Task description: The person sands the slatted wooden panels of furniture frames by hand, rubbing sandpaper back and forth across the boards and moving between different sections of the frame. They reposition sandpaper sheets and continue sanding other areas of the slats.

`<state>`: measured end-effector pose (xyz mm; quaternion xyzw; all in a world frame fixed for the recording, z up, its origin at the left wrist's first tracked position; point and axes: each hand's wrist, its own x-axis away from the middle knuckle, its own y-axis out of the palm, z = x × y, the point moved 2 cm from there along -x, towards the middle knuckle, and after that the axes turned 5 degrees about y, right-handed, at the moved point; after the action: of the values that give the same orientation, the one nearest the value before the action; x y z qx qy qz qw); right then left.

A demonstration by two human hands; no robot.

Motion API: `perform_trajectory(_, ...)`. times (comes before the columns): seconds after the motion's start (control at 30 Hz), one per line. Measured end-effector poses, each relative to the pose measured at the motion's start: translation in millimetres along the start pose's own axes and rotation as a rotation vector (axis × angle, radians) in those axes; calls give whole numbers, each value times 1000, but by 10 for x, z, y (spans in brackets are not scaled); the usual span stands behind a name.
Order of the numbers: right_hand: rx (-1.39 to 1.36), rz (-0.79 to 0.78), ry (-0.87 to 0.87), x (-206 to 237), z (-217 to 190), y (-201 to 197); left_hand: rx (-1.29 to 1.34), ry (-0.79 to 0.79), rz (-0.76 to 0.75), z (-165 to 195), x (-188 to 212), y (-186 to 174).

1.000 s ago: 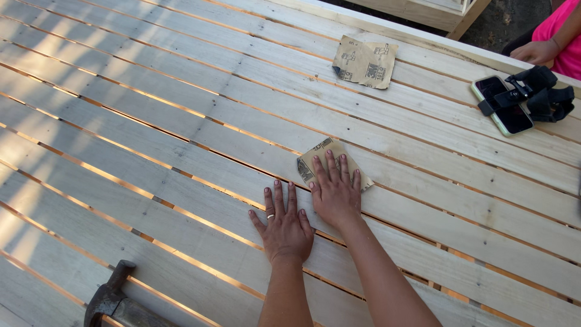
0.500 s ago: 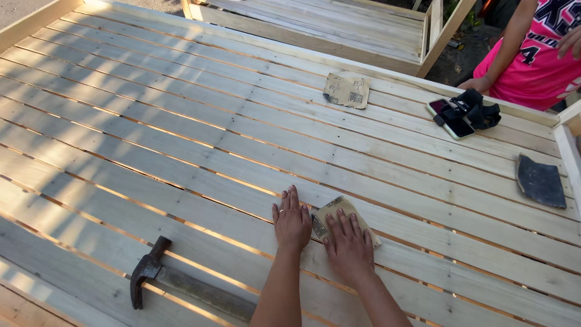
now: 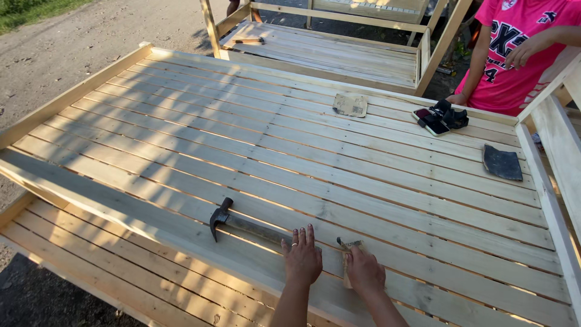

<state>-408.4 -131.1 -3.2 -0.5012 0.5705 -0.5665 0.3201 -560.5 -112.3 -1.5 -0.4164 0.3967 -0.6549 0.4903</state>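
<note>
while the right hand (image 3: 365,270) presses sandpaper (image 3: 349,244) flat at lower centre, the left hand (image 3: 302,259) lies spread on the slats (image 3: 363,175); sanding looks midway.

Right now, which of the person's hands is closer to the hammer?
Left. The left hand lies flat on the slats, touching the handle end of the hammer. The right hand is farther right, pressing on the sandpaper.

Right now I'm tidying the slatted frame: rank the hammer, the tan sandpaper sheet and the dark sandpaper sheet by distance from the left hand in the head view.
1. Hammer, just left of the left hand.
2. Tan sandpaper sheet, far side, ahead.
3. Dark sandpaper sheet, far right edge.
</note>
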Motion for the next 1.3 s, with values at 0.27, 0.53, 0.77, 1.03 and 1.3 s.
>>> perform_trajectory(0.27, -385, 166, -166, 173, -931, -314, -92, -162, 122, -866, 644, -449)
perform_trajectory(0.53, -955, -62, -353, 495, -2254, -236, -34, -321, 240, -1997, 1018, -934)
perform_trajectory(0.77, -1231, -200, -295, 550, -3783, -35, -101, -313, 114, -3268, 1183, -1249)
perform_trajectory(1.03, -1303, -280, -302, 635, -5125, 408, -91, -426, 168, -4598, 1150, -1624)
perform_trajectory(1.3, -1309, -182, -477, 354, -6458, 368, -48, -364, 336, -5676, 448, -2187)
